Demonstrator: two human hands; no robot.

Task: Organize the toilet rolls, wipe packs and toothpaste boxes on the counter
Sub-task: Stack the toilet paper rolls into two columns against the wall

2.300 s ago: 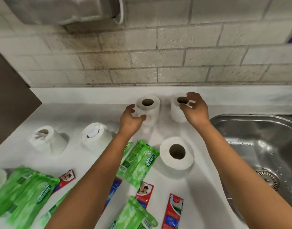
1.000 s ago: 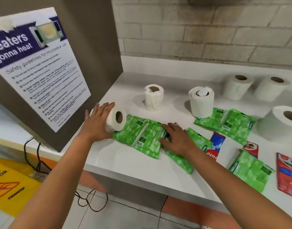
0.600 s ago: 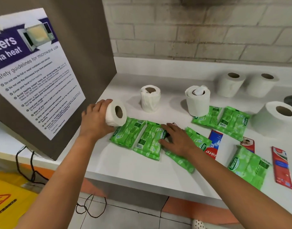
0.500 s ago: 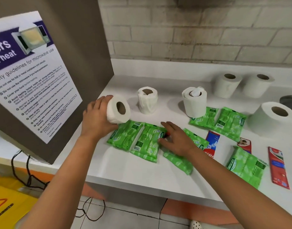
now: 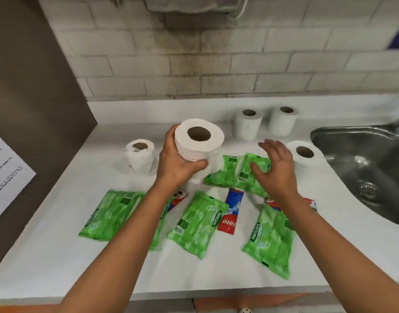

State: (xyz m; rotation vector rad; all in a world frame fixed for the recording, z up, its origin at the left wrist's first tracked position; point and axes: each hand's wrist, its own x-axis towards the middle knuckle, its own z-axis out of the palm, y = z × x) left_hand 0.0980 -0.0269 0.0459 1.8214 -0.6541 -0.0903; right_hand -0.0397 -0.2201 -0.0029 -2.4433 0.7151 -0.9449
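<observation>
My left hand [image 5: 176, 163] grips a white toilet roll [image 5: 199, 141] and holds it above the counter, hole facing up. My right hand [image 5: 275, 170] hovers with fingers spread over a pair of green wipe packs [image 5: 234, 172]. Two rolls [image 5: 248, 124] [image 5: 283, 120] stand side by side at the back wall. Another roll [image 5: 140, 158] stands at the left, and a wide one [image 5: 305, 154] sits by the sink. More green wipe packs [image 5: 110, 214] [image 5: 198, 222] [image 5: 270, 240] lie in front. A red and blue toothpaste box [image 5: 231, 213] lies between them; others are partly hidden under my arms.
A steel sink [image 5: 370, 168] is set into the white counter [image 5: 58, 245] at the right. A brown panel [image 5: 31, 98] with a printed notice stands at the left. A brick wall runs behind, with a grey appliance mounted high on it.
My left hand has lifted the toilet roll from the counter's left side and carried it right and upward, turning it upright. My right hand has left the wipe packs and risen. The view swung right.
</observation>
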